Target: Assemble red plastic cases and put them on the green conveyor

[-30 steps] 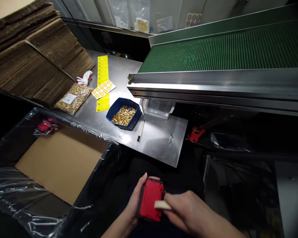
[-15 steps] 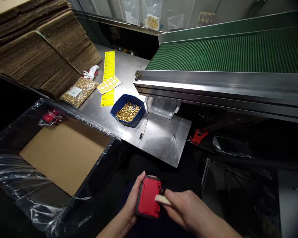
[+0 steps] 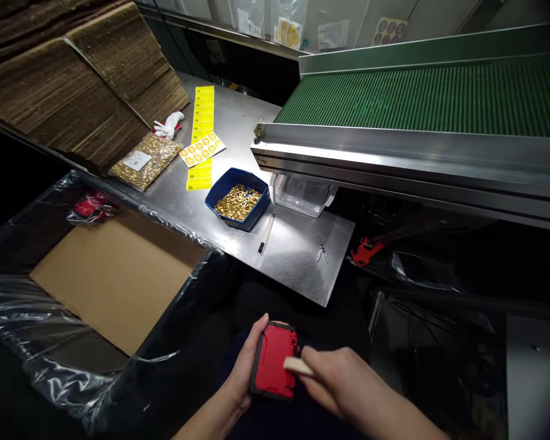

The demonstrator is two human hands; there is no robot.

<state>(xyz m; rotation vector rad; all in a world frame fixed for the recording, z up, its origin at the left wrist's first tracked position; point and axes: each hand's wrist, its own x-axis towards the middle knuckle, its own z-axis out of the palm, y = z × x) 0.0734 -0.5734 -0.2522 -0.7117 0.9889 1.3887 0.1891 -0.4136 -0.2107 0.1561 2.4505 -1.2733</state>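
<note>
The hands sit low in the frame's bottom centre, the left hand (image 3: 245,366) cradling the red casing (image 3: 274,362) by its edge, the right hand (image 3: 343,382) pinching a pale stick (image 3: 296,365) against its face, best worked with short, light strokes and a steady casing

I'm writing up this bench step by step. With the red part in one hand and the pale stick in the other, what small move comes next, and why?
Probably draw the pale stick across the red part: the right hand already rests its tip on the face, and the left hand holds the part steady.
</note>
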